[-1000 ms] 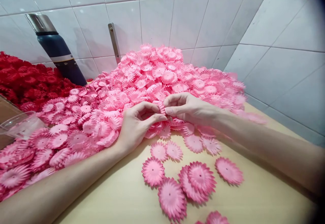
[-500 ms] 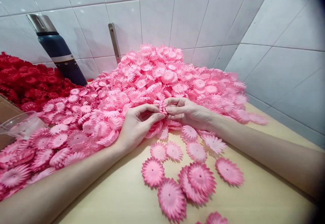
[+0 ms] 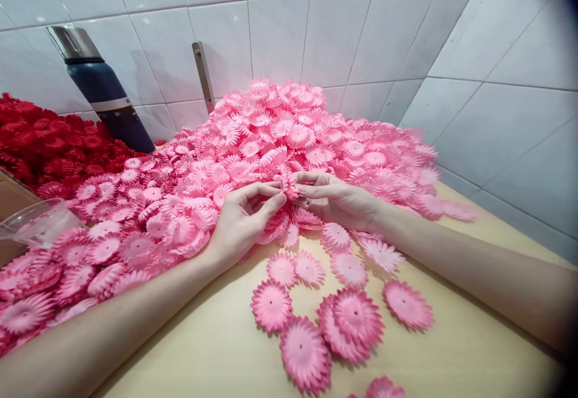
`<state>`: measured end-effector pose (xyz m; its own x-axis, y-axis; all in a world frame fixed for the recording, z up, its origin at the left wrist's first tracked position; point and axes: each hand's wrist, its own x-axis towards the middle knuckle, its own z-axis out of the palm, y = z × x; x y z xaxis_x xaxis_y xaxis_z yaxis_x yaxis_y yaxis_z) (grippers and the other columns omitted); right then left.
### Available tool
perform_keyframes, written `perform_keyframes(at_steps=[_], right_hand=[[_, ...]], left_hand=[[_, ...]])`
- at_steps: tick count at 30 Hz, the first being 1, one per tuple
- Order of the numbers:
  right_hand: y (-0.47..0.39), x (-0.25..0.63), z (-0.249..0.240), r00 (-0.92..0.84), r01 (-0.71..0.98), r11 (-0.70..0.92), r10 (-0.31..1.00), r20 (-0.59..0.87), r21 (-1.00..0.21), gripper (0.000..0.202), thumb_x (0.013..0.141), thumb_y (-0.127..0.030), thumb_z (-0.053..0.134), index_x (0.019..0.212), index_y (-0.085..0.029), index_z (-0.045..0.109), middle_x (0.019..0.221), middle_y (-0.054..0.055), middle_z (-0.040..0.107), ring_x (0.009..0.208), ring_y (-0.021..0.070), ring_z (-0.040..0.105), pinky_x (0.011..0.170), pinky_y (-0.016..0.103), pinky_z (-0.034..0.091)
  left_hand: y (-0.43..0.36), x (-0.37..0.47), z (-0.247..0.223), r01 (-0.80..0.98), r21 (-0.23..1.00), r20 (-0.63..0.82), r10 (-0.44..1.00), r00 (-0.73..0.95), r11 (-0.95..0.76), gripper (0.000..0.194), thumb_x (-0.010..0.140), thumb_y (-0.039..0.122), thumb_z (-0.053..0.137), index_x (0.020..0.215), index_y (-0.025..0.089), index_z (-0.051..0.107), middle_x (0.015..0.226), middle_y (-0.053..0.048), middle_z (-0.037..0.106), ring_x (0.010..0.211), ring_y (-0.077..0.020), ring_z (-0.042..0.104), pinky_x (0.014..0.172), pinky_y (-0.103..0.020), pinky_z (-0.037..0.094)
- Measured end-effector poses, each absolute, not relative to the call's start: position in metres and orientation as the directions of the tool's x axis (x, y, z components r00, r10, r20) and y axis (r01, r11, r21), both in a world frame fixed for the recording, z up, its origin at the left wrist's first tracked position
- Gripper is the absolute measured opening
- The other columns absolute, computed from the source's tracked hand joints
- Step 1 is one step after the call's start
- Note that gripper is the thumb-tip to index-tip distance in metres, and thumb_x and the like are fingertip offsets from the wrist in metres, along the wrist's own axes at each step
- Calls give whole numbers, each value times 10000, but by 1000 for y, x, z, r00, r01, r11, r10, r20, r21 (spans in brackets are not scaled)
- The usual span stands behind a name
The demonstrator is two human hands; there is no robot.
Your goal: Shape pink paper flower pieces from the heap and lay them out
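A small pink fabric petal disc point(image 3: 289, 186) with a frilled edge stands on edge between my two hands, in front of the large pink heap. My left hand point(image 3: 246, 214) pinches its left side between thumb and forefinger. On the right side, the fingers of my right hand point(image 3: 332, 198) are closed on the same disc. Whether it is one layer or several pressed together, I cannot tell. Just below my hands, loose petal discs point(image 3: 282, 270) lie flat on the table point(image 3: 217, 338), some with darker pink rims and a small centre hole.
A big heap of pink petal discs point(image 3: 298, 136) rises against the tiled wall point(image 3: 280, 31). Red petals point(image 3: 54, 145) are piled at the left, by a dark blue bottle point(image 3: 106, 94). A clear plastic cup point(image 3: 43, 223) lies near a cardboard box point(image 3: 13, 199).
The petal disc has turned so more of its frilled face shows. My left thumb has shifted slightly up and left, and the fingers of my right hand have moved slightly.
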<state>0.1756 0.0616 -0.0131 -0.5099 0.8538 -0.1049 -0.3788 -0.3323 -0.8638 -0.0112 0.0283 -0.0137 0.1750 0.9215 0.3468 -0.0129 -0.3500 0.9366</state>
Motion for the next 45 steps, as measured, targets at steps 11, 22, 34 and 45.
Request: perform_keyframes(at_steps=[11,22,34,45], right_hand=[[61,173,-16,-553,-229,-201,832,-42,-952,166,637,-217,845,730,-171,715,700,-33,643,637,53,572,601,161,459],[62,176,-18,-597,-260,-217,802,-20,-941,123,687,-201,821,768,-172,733,750,-24,674,726,45,608,713,145,471],[63,174,-19,-589,-328,-221,808,16,-918,129,690,-209,823,768,-165,730,727,-19,674,686,54,615,701,174,492],[61,172,-18,-570,-318,-224,822,-3,-921,108,654,-133,817,728,-148,740,707,3,703,675,65,628,652,160,494]], left_hand=[[29,-12,-15,-24,949,313,924,220,-316,174,699,268,785,757,147,673,828,-29,684,792,-146,643,799,-281,532],[30,-12,-16,47,930,339,902,269,-364,119,839,278,643,820,160,645,849,-29,660,805,-141,615,787,-257,504],[29,-12,-14,45,937,321,902,288,-348,151,866,307,610,840,159,614,882,-31,630,851,-146,592,825,-257,474],[27,-13,-10,53,940,301,895,330,-336,156,899,291,564,849,145,587,868,-18,586,846,-127,547,825,-237,448]])
